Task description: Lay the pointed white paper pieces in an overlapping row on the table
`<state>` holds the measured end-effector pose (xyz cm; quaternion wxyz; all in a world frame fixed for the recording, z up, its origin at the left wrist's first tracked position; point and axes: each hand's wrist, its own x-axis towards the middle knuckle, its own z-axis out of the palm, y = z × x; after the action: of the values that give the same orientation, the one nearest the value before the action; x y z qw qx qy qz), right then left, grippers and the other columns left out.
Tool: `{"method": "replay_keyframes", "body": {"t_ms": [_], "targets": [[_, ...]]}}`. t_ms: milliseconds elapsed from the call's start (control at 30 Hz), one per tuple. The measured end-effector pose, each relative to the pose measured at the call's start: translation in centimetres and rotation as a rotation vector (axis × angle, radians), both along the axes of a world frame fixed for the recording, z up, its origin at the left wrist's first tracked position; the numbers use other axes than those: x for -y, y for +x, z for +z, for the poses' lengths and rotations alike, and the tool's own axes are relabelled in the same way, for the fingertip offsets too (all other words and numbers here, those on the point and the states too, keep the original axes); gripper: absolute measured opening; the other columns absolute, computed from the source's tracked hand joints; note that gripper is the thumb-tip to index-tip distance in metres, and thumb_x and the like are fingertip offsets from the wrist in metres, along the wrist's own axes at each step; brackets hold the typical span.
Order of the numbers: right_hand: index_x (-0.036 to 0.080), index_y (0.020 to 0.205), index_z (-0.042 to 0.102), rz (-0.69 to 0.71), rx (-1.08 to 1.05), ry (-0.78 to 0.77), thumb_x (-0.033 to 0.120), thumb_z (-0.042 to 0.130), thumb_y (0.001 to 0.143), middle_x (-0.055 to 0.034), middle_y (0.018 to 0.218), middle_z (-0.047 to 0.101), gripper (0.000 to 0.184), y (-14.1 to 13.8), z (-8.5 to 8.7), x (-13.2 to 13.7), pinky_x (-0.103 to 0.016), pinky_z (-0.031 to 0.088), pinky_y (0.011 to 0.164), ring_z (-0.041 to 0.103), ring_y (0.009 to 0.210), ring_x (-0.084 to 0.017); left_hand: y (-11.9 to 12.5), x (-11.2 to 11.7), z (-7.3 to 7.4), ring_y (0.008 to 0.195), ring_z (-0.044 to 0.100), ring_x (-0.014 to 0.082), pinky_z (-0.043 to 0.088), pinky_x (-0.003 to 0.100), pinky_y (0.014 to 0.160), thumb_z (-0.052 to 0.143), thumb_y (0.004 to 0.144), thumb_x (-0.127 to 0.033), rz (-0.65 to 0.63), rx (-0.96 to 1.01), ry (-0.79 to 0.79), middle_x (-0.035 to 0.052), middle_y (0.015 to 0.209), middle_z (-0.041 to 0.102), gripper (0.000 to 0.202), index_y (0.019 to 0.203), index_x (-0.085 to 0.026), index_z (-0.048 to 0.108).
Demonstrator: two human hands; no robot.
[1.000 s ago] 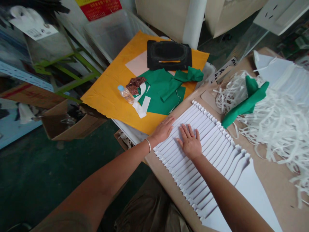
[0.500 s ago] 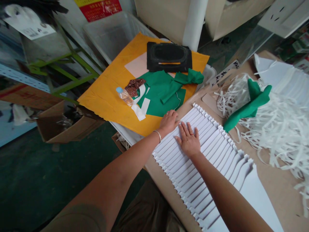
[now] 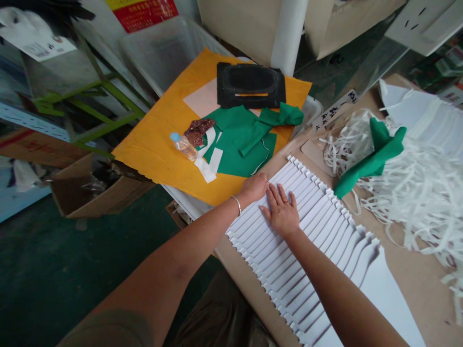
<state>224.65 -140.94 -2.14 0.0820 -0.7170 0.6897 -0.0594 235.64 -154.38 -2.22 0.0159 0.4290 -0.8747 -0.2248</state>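
Observation:
White sheets (image 3: 318, 231) with notched ends lie overlapped in a long staggered row on the brown-covered table. My right hand (image 3: 282, 212) rests flat on them, fingers spread and stretched toward the far end of the row. Just left of it, my left hand (image 3: 255, 186) is closed with curled fingers at the far left edge of the sheets. Whatever those fingers may hold is hidden. A bracelet (image 3: 237, 206) circles the left wrist.
Beyond the sheets, a yellow sheet (image 3: 152, 149) carries green cloth (image 3: 249, 159), a small bottle (image 3: 183, 146) and a black panel (image 3: 251, 86). White strips (image 3: 415, 193) heap at right, with a green cloth piece (image 3: 365, 164) on them. A cardboard box (image 3: 94, 188) sits at lower left.
My left hand's fingers have curled in from a looser, stretched pose, and it sits slightly lower. My right hand stays flat on the sheets. The view has shifted slightly.

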Motion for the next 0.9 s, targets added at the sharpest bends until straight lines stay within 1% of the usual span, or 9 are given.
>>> {"method": "replay_keyframes", "body": {"t_ms": [267,467,567,667,733,767,833,900], "targets": [[0.018,0.157,0.028,-0.007,-0.002,0.019,0.055,0.033,0.102,-0.0075,0.163,0.029,0.067,-0.2,0.4,0.0,-0.058,0.010,0.122,0.017,0.153,-0.028,-0.1,-0.3,-0.8,0.107,0.063,0.0232,0.051,0.034,0.089,0.044,0.100,-0.027,0.040,-0.027,0.009,0.0114,0.105,0.066,0.016,0.102,-0.016,0.056],[0.019,0.158,0.026,-0.013,0.010,0.017,0.053,0.033,0.102,-0.0077,0.162,0.029,0.066,-0.4,0.0,-0.5,-0.059,0.009,0.122,0.017,0.153,-0.029,0.0,-0.8,-1.5,0.104,0.063,0.0232,0.051,0.035,0.088,0.042,0.101,-0.028,0.058,-0.077,-0.003,0.0101,0.103,0.065,0.017,0.099,-0.018,0.056],[0.018,0.159,0.024,0.004,0.016,0.025,0.050,0.033,0.102,-0.0096,0.162,0.029,0.066,-0.5,0.0,-0.4,-0.060,0.010,0.121,0.016,0.153,-0.030,0.2,-0.4,-1.8,0.100,0.063,0.0214,0.051,0.035,0.088,0.045,0.100,-0.029,0.065,-0.143,0.025,0.0075,0.102,0.065,0.016,0.096,-0.020,0.057],[0.016,0.159,0.022,0.008,0.027,0.001,0.045,0.031,0.103,-0.0114,0.163,0.027,0.064,-1.3,0.8,-0.9,-0.058,0.011,0.122,0.016,0.153,-0.030,1.3,0.4,-1.4,0.100,0.062,0.0190,0.051,0.033,0.090,0.041,0.102,-0.031,0.085,-0.210,0.080,0.0067,0.104,0.064,0.020,0.099,-0.020,0.057],[0.015,0.159,0.022,-0.032,0.024,-0.030,0.044,0.030,0.103,-0.0113,0.164,0.026,0.063,-2.5,1.9,-2.3,-0.056,0.012,0.122,0.015,0.154,-0.029,2.9,0.7,-0.7,0.105,0.061,0.0190,0.051,0.033,0.094,0.035,0.103,-0.030,0.109,-0.235,0.068,0.0089,0.109,0.064,0.026,0.107,-0.018,0.058],[0.016,0.159,0.022,-0.069,0.017,-0.041,0.044,0.030,0.104,-0.0107,0.164,0.025,0.063,-3.2,2.4,-3.4,-0.055,0.012,0.122,0.014,0.154,-0.028,3.8,0.6,-0.3,0.109,0.060,0.0198,0.050,0.034,0.098,0.034,0.103,-0.029,0.121,-0.232,0.043,0.0105,0.113,0.064,0.028,0.112,-0.017,0.057],[0.017,0.160,0.021,-0.170,-0.003,-0.047,0.046,0.030,0.104,-0.0093,0.164,0.025,0.064,-4.9,3.5,-6.9,-0.055,0.013,0.122,0.013,0.154,-0.028,5.8,-0.5,0.4,0.121,0.056,0.0221,0.046,0.037,0.106,0.034,0.102,-0.026,0.128,-0.207,-0.027,0.0134,0.124,0.061,0.032,0.122,-0.014,0.056],[0.019,0.160,0.020,-0.297,-0.027,-0.033,0.048,0.028,0.103,-0.0084,0.164,0.026,0.064,-6.4,4.1,-11.6,-0.054,0.015,0.122,0.014,0.154,-0.027,7.5,-2.6,1.1,0.134,0.048,0.0229,0.040,0.039,0.115,0.035,0.101,-0.022,0.084,-0.187,-0.078,0.0142,0.139,0.055,0.037,0.132,-0.014,0.052]]}}
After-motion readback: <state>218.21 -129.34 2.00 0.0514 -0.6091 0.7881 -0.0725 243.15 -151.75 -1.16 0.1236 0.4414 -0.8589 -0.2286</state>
